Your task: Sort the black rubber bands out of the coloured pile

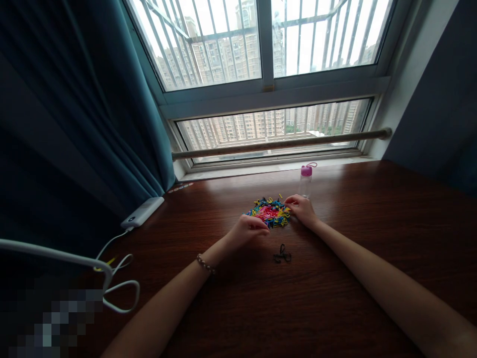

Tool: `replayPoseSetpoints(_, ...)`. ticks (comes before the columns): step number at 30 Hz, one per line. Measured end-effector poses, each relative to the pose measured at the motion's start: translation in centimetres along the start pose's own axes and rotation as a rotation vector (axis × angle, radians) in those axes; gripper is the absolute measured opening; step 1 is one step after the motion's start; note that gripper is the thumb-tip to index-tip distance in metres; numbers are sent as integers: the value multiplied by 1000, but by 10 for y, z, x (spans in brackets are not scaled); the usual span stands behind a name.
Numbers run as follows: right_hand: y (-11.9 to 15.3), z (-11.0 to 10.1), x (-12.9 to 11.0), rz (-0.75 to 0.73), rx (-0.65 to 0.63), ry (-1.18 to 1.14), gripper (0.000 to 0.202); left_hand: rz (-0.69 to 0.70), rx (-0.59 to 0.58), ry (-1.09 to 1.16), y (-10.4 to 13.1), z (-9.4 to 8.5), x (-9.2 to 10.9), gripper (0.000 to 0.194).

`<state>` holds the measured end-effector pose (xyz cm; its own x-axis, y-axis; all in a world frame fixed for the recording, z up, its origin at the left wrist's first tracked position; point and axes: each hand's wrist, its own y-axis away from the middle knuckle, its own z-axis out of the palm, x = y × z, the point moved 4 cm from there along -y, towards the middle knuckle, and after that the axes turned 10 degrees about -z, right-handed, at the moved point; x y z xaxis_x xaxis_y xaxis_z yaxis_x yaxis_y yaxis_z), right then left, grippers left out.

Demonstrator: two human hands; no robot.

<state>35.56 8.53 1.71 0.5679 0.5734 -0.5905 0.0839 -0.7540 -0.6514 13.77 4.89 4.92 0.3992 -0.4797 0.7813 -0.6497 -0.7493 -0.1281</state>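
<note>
A heap of small coloured elastic bands [269, 214] lies on the brown wooden table, with pink and red ones in the middle and blue, yellow, black and green ones around them. My left hand [250, 227] is at the heap's near left edge, thumb and fingers pressed together; anything between them is too small to make out. At the right edge of the heap is my right hand [298, 208], its fingertips closed together against the bands, and what they pinch cannot be seen clearly. Several black bands [282, 254] lie apart, closer to me.
A clear bottle with a pink lid [306, 171] stands behind my right hand. On the left are a white power strip [143, 212], its looping cable [122, 283] and a blue curtain [112, 99]. A rail [279, 145] crosses the window beyond the table [335, 308].
</note>
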Motion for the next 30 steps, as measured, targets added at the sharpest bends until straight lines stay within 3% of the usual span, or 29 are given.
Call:
replayPoseSetpoints(3,0,-5,-1,42,81,-25,15,-160,359,-10,-4,-40,-31,32)
replayPoseSetpoints(5,0,-7,-2,79,134,-85,18,-272,472,-104,-5,-60,-55,31)
replayPoseSetpoints(9,-2,-7,-5,181,167,-333,25,-399,337,-178,-7,-70,-90,29)
replayPoseSetpoints(13,-5,-4,-16,255,74,-550,27,-412,269,-166,-8,-65,-97,31)
replayPoseSetpoints(17,-6,1,-37,285,-212,-715,25,-418,250,-149,-9,-63,-96,32)
replayPoseSetpoints(24,20,13,-66,415,-1122,-877,27,-441,244,-92,-10,-62,-101,29)
replayPoseSetpoints(26,28,13,-68,455,-1314,-849,37,-451,244,-68,-9,-62,-101,28)
replayPoseSetpoints(28,29,14,-64,445,-1335,-794,44,-463,248,-39,-9,-62,-101,28)
replayPoseSetpoints(30,22,17,-58,373,-1174,-711,41,-476,255,-5,-9,-62,-99,30)
